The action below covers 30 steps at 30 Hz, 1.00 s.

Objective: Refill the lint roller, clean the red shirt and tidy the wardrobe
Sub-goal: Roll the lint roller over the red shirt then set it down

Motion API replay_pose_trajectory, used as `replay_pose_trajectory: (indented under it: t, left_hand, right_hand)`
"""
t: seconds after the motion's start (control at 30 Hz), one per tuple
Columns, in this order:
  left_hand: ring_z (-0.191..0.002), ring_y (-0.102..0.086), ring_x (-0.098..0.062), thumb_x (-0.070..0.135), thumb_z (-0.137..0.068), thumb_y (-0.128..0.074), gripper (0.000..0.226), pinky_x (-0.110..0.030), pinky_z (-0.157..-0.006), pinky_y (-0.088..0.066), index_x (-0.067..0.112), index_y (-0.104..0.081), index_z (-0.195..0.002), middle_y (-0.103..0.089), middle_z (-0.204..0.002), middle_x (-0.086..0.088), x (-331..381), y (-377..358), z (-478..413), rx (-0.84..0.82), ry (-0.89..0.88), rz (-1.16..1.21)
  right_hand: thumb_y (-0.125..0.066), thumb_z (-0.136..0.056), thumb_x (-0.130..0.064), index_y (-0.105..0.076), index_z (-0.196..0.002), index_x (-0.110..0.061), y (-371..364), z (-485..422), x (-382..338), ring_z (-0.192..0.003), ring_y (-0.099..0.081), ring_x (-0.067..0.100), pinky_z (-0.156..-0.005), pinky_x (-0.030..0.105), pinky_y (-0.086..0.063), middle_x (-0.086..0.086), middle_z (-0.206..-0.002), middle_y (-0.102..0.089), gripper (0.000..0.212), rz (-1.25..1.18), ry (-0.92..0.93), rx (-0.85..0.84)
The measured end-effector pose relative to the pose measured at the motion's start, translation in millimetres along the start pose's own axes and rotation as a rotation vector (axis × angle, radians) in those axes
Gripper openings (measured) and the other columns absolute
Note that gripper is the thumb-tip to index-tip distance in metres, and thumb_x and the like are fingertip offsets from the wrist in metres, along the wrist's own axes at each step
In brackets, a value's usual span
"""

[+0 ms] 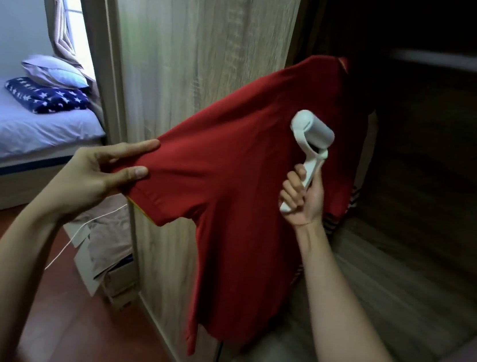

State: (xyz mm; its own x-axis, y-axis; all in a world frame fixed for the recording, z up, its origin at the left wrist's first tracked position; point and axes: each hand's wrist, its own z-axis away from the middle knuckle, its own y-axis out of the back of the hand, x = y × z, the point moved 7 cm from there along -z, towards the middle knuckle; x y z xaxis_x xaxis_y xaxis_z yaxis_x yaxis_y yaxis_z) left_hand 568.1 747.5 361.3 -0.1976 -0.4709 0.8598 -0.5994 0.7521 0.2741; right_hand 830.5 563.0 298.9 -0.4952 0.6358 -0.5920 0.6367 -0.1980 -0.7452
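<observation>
The red shirt (231, 180) hangs at the open wardrobe, its top near the dark interior. My left hand (97, 169) pinches the end of its sleeve between thumb and fingers and pulls it out to the left. My right hand (301, 197) grips the handle of the white lint roller (311, 141), whose roll head lies against the shirt's chest area. The hanger is hidden.
The wooden wardrobe panel (186, 54) stands behind the shirt. The wardrobe's dark inside (431, 144) has a rail (456, 61) above and a wooden floor. A bed (21, 130) with a pillow and star blanket is at left. Boxes and a white cable (74, 239) lie on the red floor.
</observation>
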Motion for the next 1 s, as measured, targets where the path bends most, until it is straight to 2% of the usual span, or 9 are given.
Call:
replay_pose_trajectory:
  t: [0.07, 0.17, 0.3, 0.37, 0.5, 0.7, 0.83, 0.9, 1.0]
  left_hand:
    - [-0.085, -0.061, 0.012, -0.007, -0.086, -0.057, 0.050, -0.005, -0.074, -0.049, 0.015, -0.054, -0.131, -0.070, -0.094, 0.029, -0.2, -0.5, -0.2, 0.004, 0.006, 0.010]
    - [-0.084, -0.061, 0.011, -0.005, -0.086, -0.058, 0.048, -0.006, -0.074, -0.049, 0.016, -0.055, -0.130, -0.070, -0.093, 0.028, -0.2, -0.7, -0.2, -0.004, 0.022, 0.000]
    - [-0.088, -0.062, 0.010, 0.003, -0.082, -0.061, 0.050, -0.006, -0.076, -0.049, 0.015, -0.056, -0.130, -0.070, -0.097, 0.027, 2.4, -0.9, 1.6, -0.033, 0.019, 0.003]
    - [-0.089, -0.062, 0.010, 0.009, -0.078, -0.062, 0.052, -0.007, -0.077, -0.049, 0.017, -0.056, -0.129, -0.070, -0.098, 0.027, 2.1, 0.0, 1.9, -0.036, 0.018, 0.009]
    - [-0.093, -0.061, 0.007, 0.012, -0.077, -0.065, 0.053, -0.013, -0.087, -0.051, 0.017, -0.058, -0.130, -0.070, -0.105, 0.023, 0.2, 1.9, 2.1, -0.041, 0.001, -0.007]
    - [-0.097, -0.060, 0.011, 0.013, -0.079, -0.066, 0.052, -0.012, -0.090, -0.048, 0.017, -0.057, -0.130, -0.067, -0.105, 0.029, 2.9, 3.1, 1.1, -0.054, -0.043, -0.042]
    - [-0.102, -0.059, 0.010, 0.007, -0.081, -0.066, 0.051, -0.009, -0.087, -0.047, 0.015, -0.057, -0.131, -0.061, -0.114, 0.030, 4.4, 3.0, 0.2, -0.057, -0.070, -0.045]
    - [-0.106, -0.059, 0.009, 0.010, -0.081, -0.066, 0.052, -0.009, -0.088, -0.046, 0.013, -0.057, -0.132, -0.061, -0.118, 0.024, 4.8, 3.4, -2.4, -0.052, -0.079, -0.050]
    - [-0.101, -0.059, 0.011, 0.004, -0.083, -0.065, 0.050, -0.007, -0.087, -0.045, 0.011, -0.056, -0.132, -0.062, -0.117, 0.022, 5.1, 3.4, -5.8, -0.044, -0.085, -0.055]
  right_hand:
    - [-0.055, -0.086, -0.044, -0.054, -0.071, -0.013, 14.2, 12.3, 26.8, -0.033, -0.020, 0.007, -0.030, 0.018, -0.017, -0.003, -0.043, -0.031, 0.034, -0.070, -0.077, -0.065]
    - [-0.063, -0.083, -0.044, -0.061, -0.071, -0.012, 72.4, 76.6, 107.0, -0.032, -0.022, 0.007, -0.029, 0.018, -0.020, -0.002, -0.041, -0.035, 0.035, -0.160, -0.275, 0.052]
    - [-0.083, -0.061, -0.051, -0.063, -0.065, -0.011, 76.5, 133.3, 151.3, -0.024, -0.032, 0.006, -0.027, 0.014, -0.019, -0.001, -0.036, -0.039, 0.045, -0.077, -0.418, 0.123]
    - [-0.080, -0.056, -0.059, -0.066, -0.066, -0.015, 47.3, 111.2, 132.4, -0.026, -0.035, 0.004, -0.027, 0.013, -0.024, -0.003, -0.037, -0.040, 0.048, 0.098, -0.386, 0.092]
    - [-0.063, -0.067, -0.069, -0.069, -0.074, -0.019, -18.2, 57.6, 88.9, -0.031, -0.038, 0.002, -0.032, 0.015, -0.028, -0.007, -0.041, -0.045, 0.051, 0.260, -0.223, -0.050]
    - [-0.071, -0.049, -0.078, -0.059, -0.083, -0.005, 38.1, 112.3, 132.6, -0.030, -0.031, 0.007, -0.034, 0.014, -0.023, -0.001, -0.043, -0.041, 0.081, 0.527, -0.264, 0.191]
    - [-0.060, -0.065, -0.074, -0.067, -0.077, -0.015, -11.9, 79.1, 107.6, -0.030, -0.033, 0.006, -0.035, 0.014, -0.021, -0.002, -0.044, -0.043, 0.061, 0.629, -0.146, 0.130]
    - [-0.050, -0.076, -0.067, -0.069, -0.075, -0.016, -36.8, 58.9, 93.0, -0.031, -0.035, 0.006, -0.035, 0.016, -0.020, -0.003, -0.044, -0.045, 0.054, 0.693, -0.079, 0.103]
    - [-0.047, -0.079, -0.060, -0.068, -0.078, -0.012, -10.4, 67.1, 100.5, -0.033, -0.037, 0.006, -0.036, 0.017, -0.022, -0.002, -0.045, -0.047, 0.052, 0.714, -0.065, 0.190]
